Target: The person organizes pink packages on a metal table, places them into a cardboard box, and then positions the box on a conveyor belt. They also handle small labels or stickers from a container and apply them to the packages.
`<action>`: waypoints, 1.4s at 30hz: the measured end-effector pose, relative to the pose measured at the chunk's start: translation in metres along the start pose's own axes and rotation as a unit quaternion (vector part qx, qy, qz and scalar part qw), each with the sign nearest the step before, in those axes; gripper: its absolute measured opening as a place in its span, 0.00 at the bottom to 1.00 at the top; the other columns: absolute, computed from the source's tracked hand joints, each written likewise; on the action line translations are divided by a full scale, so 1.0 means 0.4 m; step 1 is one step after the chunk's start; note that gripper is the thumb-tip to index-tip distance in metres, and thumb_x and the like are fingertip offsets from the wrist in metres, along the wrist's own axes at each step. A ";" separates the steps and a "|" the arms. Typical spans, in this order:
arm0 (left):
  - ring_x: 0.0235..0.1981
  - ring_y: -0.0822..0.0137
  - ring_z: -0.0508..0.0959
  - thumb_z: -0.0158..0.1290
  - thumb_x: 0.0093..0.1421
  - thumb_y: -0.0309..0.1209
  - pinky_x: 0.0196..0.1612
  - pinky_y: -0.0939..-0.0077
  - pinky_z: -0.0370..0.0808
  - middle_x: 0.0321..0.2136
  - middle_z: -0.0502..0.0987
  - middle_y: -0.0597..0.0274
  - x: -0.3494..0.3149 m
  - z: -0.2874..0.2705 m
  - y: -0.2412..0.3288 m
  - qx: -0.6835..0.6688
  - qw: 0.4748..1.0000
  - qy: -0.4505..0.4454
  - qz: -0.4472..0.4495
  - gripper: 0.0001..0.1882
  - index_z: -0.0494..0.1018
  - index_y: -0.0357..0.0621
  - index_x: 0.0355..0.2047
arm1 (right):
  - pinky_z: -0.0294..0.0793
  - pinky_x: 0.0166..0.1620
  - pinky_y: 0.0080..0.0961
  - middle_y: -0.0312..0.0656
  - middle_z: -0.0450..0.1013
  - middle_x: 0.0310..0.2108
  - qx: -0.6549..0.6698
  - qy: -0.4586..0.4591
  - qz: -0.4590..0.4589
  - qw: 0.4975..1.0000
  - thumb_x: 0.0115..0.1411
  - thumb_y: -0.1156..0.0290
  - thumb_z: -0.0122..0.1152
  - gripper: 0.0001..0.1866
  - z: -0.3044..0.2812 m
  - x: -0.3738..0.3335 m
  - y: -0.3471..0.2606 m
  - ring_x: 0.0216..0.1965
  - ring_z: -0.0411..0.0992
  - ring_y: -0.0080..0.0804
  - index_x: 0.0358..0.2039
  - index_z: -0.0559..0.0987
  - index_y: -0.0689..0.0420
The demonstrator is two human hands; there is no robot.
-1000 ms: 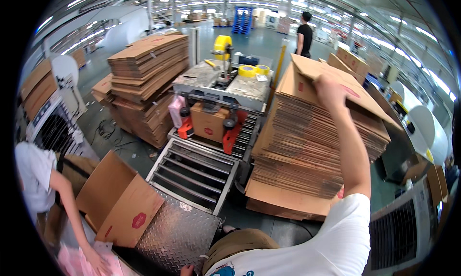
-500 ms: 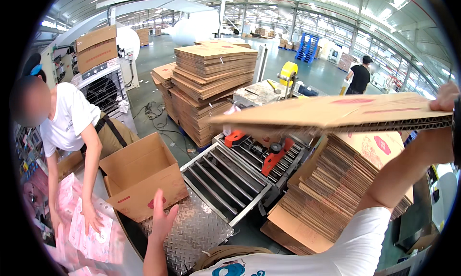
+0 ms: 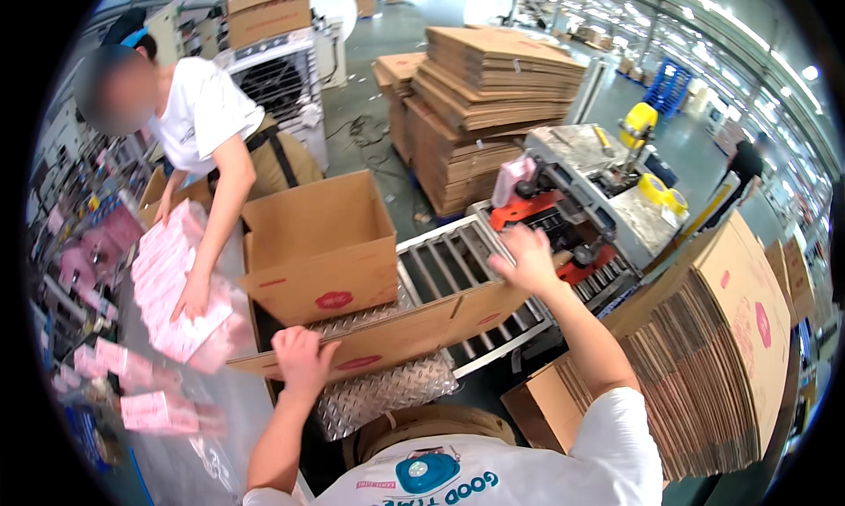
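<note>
A flattened cardboard box [image 3: 422, 330] stands on its long edge in front of me, across the diamond-pattern metal plate and the roller conveyor. My left hand [image 3: 304, 363] grips its upper edge near the left end, fingers bent over the board. At the other end, my right hand [image 3: 528, 261] holds the upper right corner. Just beyond the board sits an open, empty-looking cardboard box [image 3: 321, 282] with a red mark on its front. The lower part of my left fingers is hidden behind the board.
A co-worker [image 3: 207, 110] at left handles pink packs [image 3: 180, 286] on the table. Flat boxes [image 3: 704, 356] lean in a stack at right; another stack [image 3: 493, 92] stands behind. Beyond the roller conveyor [image 3: 440, 264] is a taping machine [image 3: 572, 216] with orange parts.
My right hand has brought the flattened box from the upper right down to the front, over the conveyor. My left hand, open before, now grips its left end. The view has shifted.
</note>
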State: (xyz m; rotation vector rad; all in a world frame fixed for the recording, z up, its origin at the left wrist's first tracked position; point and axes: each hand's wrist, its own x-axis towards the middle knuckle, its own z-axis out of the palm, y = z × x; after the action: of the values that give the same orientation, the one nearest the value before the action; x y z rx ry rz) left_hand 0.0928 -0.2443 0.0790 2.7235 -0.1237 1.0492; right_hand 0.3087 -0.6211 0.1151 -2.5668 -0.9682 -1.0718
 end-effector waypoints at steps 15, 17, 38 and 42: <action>0.42 0.55 0.75 0.47 0.58 0.48 0.44 0.59 0.68 0.39 0.76 0.54 0.084 -0.032 -0.031 -0.005 0.943 -0.295 -0.153 0.24 0.71 0.43 0.45 | 0.38 0.63 0.52 0.54 0.45 0.63 -0.014 -0.006 0.306 0.952 0.47 0.42 0.60 0.50 0.111 -0.037 -0.128 0.65 0.39 0.51 0.60 0.53 0.63; 0.45 0.51 0.74 0.37 0.62 0.55 0.47 0.57 0.68 0.42 0.75 0.50 0.166 -0.052 -0.039 0.000 0.872 -0.440 -0.212 0.29 0.71 0.43 0.47 | 0.32 0.64 0.50 0.63 0.32 0.65 0.077 0.023 0.458 0.885 0.45 0.44 0.64 0.61 0.098 -0.073 -0.165 0.66 0.28 0.56 0.63 0.38 0.69; 0.58 0.54 0.60 0.42 0.58 0.28 0.60 0.64 0.56 0.55 0.62 0.46 -0.045 0.103 -0.078 -0.378 0.802 -0.017 -0.463 0.25 0.55 0.31 0.55 | 0.55 0.61 0.30 0.63 0.51 0.60 0.275 -0.441 0.122 0.846 0.52 0.68 0.54 0.42 -0.093 -0.194 -0.047 0.62 0.53 0.49 0.63 0.46 0.64; 0.59 0.53 0.58 0.46 0.55 0.28 0.61 0.56 0.51 0.54 0.63 0.45 -0.078 0.194 0.133 -0.157 0.976 -0.103 -0.114 0.23 0.61 0.34 0.52 | 0.36 0.65 0.46 0.57 0.31 0.66 0.147 -0.617 -0.062 0.771 0.52 0.45 0.56 0.51 -0.030 -0.269 -0.196 0.67 0.28 0.53 0.63 0.44 0.65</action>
State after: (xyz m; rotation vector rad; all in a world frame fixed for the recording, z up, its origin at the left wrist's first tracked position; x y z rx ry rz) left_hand 0.1120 -0.3143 0.0115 2.4777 -0.0082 0.6228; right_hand 0.1954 -0.6195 0.0439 -2.7305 -1.3356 0.9489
